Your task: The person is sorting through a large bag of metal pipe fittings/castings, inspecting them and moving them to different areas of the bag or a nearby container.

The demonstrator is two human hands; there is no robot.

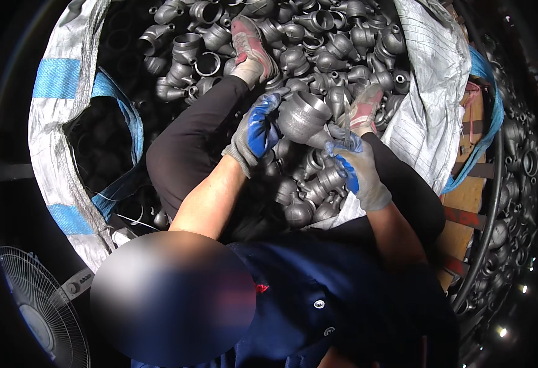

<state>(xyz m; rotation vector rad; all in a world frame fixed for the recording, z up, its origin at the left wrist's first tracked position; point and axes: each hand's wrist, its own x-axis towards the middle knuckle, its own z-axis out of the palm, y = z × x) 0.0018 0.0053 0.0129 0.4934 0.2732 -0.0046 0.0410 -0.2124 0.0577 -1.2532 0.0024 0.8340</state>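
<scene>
Up between my knees is a grey cast-metal fitting [304, 120], round-bodied with a wide open mouth and a narrower neck. My left hand [259, 130], in a grey glove with a blue palm, is closed against the left side of this casting. At its lower right, my right hand [359, 168], gloved alike, has its fingers closed at the narrow neck. A small grey piece shows by those fingertips; whether it is part of the casting or something separate, I cannot tell. Below the hands, between my legs, lie several similar castings [309, 193].
Castings [342, 49] fill the large white woven bag [431, 92] around my legs. Blue strap loops [496, 104] hang on both sides. Wooden boards [468, 208] and a dark rail stand at right, with more castings [514, 165] beyond. A fan [39, 306] is at lower left.
</scene>
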